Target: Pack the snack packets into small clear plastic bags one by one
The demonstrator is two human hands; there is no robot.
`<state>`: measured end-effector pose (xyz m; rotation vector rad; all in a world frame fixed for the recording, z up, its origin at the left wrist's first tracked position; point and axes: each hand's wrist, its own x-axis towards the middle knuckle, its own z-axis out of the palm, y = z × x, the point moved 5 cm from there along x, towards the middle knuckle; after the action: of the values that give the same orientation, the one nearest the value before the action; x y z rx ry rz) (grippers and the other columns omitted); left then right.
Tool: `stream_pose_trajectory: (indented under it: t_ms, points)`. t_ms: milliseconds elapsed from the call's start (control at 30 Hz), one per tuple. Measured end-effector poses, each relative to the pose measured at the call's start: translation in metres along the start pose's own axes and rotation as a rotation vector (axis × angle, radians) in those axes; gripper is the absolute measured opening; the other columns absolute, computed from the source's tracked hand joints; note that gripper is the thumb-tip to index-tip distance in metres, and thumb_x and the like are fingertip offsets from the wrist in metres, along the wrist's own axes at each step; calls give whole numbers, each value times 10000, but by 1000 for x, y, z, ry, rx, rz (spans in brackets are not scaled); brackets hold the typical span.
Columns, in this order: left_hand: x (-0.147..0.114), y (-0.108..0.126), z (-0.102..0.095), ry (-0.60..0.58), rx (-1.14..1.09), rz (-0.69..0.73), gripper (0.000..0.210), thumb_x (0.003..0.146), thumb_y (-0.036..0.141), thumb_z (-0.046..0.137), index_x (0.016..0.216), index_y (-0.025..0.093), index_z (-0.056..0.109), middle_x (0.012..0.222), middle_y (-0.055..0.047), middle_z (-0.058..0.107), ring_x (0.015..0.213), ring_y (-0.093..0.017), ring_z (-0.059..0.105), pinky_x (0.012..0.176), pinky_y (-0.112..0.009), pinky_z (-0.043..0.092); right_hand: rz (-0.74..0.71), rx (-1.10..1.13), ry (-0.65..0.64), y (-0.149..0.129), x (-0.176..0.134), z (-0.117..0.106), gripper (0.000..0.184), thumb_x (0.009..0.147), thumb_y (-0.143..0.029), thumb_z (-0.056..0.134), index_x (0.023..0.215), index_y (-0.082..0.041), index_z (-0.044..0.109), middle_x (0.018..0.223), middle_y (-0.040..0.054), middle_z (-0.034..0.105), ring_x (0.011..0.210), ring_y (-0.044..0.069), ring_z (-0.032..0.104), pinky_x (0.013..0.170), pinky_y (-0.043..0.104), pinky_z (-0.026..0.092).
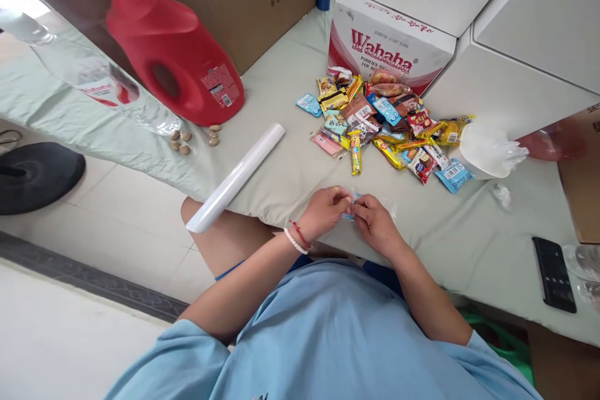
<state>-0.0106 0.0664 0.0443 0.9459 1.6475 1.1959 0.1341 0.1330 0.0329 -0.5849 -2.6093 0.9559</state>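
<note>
My left hand point(327, 209) and my right hand point(375, 222) meet at the table's front edge, fingertips pinched close together. Between them is a small clear plastic bag point(356, 195) with a bit of blue showing; most of it is covered by my fingers. Both hands are closed on this bag. Beyond them lies a heap of wrapped snacks point(363, 109) in yellow, blue, red and brown packets. A lone yellow snack stick point(356, 153) points toward my hands from the heap's near side.
To the left lies a white roll point(237, 178), overhanging the edge. Behind it stand a red detergent jug point(187, 56), a water bottle point(107, 84) and several brown nuts point(180, 144). At right are a white bowl point(478, 159) with plastic bags, a phone point(554, 274) and a Wahaha carton point(389, 44).
</note>
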Motion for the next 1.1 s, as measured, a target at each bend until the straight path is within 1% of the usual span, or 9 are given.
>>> stream_pose_trajectory:
  t_ms: [167, 300, 400, 467, 567, 733, 900, 1033, 1100]
  points:
    - [-6, -2, 31, -60, 538, 272, 347, 878, 76, 431, 1063, 181, 705, 1069, -89, 654, 987, -193, 632, 903, -326, 527, 195, 371, 148, 20, -17, -34, 278, 998, -278, 511, 1093, -251, 771, 1052, 68, 728, 906, 194, 673, 845, 364, 556]
    - [-15, -4, 44, -75, 932, 355, 332, 976, 113, 394, 1152, 191, 665, 1098, -94, 629, 951, -215, 588, 808, -329, 498, 490, 126, 408, 53, -28, -65, 361, 943, -456, 583, 1170, -211, 718, 1072, 101, 720, 886, 236, 627, 813, 400, 537]
    - [-22, -3, 51, -54, 1082, 406, 315, 1014, 141, 407, 1222, 187, 638, 1123, -105, 639, 984, -244, 576, 779, -361, 478, 512, -150, 248, 60, -30, -58, 452, 829, -507, 699, 1150, -189, 718, 1092, 143, 687, 1024, 309, 577, 955, 496, 478]
    - [-27, -3, 53, -42, 1130, 447, 311, 1010, 141, 438, 1256, 163, 627, 1148, -119, 644, 1020, -262, 573, 755, -384, 470, 508, -193, 138, 61, -37, -51, 306, 824, -454, 693, 998, -205, 729, 1054, 133, 669, 1051, 317, 556, 985, 499, 452]
    - [-36, -4, 54, -4, 1213, 509, 348, 1009, 145, 453, 1324, 129, 601, 1207, -133, 645, 1030, -269, 569, 715, -406, 451, 498, -124, 146, 55, -49, -54, 174, 859, -384, 622, 888, -224, 685, 1090, 114, 658, 1049, 286, 565, 943, 435, 465]
    - [-42, -4, 55, 20, 1227, 548, 429, 1007, 133, 441, 1421, 114, 553, 1280, -153, 646, 1021, -279, 580, 727, -441, 452, 571, 98, 153, 29, -31, -61, 183, 942, -424, 545, 960, -247, 589, 758, -9, 626, 668, 185, 567, 643, 288, 431]
    - [-39, -3, 55, -57, 1075, 534, 341, 973, 84, 412, 1100, 115, 727, 1167, -189, 683, 1084, -314, 614, 864, -477, 510, 416, 21, 89, -3, 29, -30, 87, 959, -311, 544, 959, -241, 595, 756, -16, 659, 682, 172, 590, 666, 269, 410]
    - [-44, -6, 22, -15, 753, 530, 391, 966, 140, 417, 1262, 161, 672, 1282, -153, 673, 1192, -275, 620, 1027, -449, 525, 418, -98, -20, 0, 50, -5, 123, 993, -235, 508, 982, -218, 630, 824, 21, 702, 758, 185, 610, 709, 276, 409]
    - [-43, -13, -3, 159, 669, 440, 370, 1000, 255, 435, 1295, 193, 650, 1342, -136, 653, 1260, -275, 598, 1105, -476, 489, 380, -137, -43, 0, 50, -1, 129, 1007, -215, 500, 992, -207, 629, 910, 47, 710, 833, 188, 615, 759, 280, 418]
